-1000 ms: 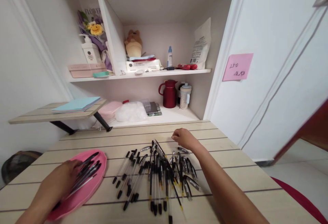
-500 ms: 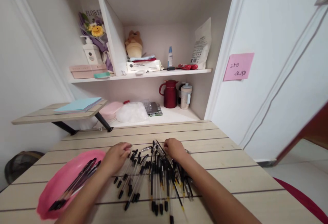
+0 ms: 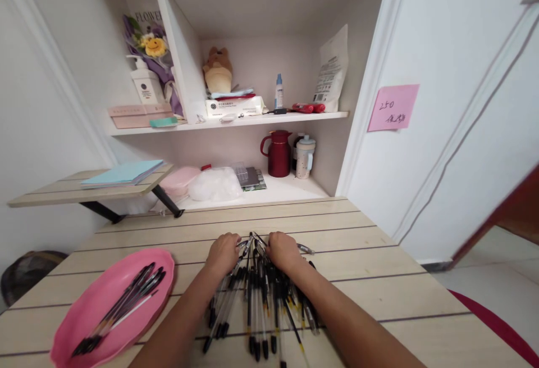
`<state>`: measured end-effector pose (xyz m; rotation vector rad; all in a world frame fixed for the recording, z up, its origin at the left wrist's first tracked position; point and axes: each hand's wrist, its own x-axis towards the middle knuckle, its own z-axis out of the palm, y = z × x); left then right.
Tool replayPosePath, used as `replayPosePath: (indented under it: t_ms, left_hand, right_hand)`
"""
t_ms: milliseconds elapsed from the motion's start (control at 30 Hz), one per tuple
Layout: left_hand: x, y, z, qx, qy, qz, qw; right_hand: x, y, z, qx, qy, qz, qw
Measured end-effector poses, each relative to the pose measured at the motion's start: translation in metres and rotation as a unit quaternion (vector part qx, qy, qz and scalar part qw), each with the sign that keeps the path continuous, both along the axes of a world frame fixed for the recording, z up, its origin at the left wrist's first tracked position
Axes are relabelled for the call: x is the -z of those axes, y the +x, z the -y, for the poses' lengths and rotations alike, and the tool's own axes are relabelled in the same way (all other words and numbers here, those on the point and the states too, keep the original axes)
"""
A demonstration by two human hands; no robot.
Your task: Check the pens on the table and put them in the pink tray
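A fanned-out pile of black-capped pens (image 3: 255,300) lies on the slatted wooden table, with many clear barrels and some yellow tips showing. At the pile's upper left, my left hand (image 3: 225,253) is closed with curled fingers against the pens. My right hand (image 3: 283,251) is likewise curled over the pens at the upper right. The fingertips of both hands are partly hidden. Between the hands, the pens' upper ends bunch together. A silver-and-black pen (image 3: 305,249) sticks out past my right hand. More pens (image 3: 122,306) lie in a pink scalloped tray (image 3: 69,326) at left.
Behind the table (image 3: 370,278) stands a white shelf unit (image 3: 236,123). Its lowest shelf holds a red jug (image 3: 279,154), a cup (image 3: 305,157) and a plastic bag (image 3: 215,184). A small raised wooden stand (image 3: 126,190) bears blue paper (image 3: 122,173) at the back left.
My left hand has moved right, from the pile's outer left edge in against the pens. The left-hand pens are now closer together or hidden under my arm. My right hand has barely moved.
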<state>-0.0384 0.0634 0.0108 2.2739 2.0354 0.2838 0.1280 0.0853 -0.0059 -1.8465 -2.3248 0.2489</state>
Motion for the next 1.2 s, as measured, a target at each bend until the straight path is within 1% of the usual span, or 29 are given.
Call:
replayPosePath:
  t_ms: [333, 467, 633, 767, 1000, 1200]
  left_hand:
    - [-0.007, 0.011, 0.004, -0.018, 0.016, -0.021, 0.999]
    - [-0.003, 0.016, -0.002, -0.023, 0.017, -0.028, 0.999]
    - [0.005, 0.020, -0.006, -0.030, 0.017, -0.034, 0.999]
    - [0.007, 0.019, -0.004, -0.034, 0.013, -0.032, 0.999]
    - [-0.001, 0.014, 0.003, -0.032, -0.017, -0.020, 0.999]
    - [-0.014, 0.009, 0.019, -0.022, -0.045, -0.012, 0.999]
  right_hand:
    - [0.000, 0.000, 0.001, 0.010, -0.003, 0.002, 1.000]
    - [0.000, 0.002, -0.003, 0.013, -0.005, -0.003, 1.000]
    - [-0.008, 0.019, -0.014, 0.018, -0.005, -0.017, 1.000]
    - [-0.011, 0.025, -0.015, 0.014, -0.007, -0.020, 1.000]
    - [-0.002, 0.009, -0.006, -0.005, -0.019, -0.010, 1.000]
    - [-0.001, 0.010, -0.005, -0.009, -0.018, 0.005, 1.000]
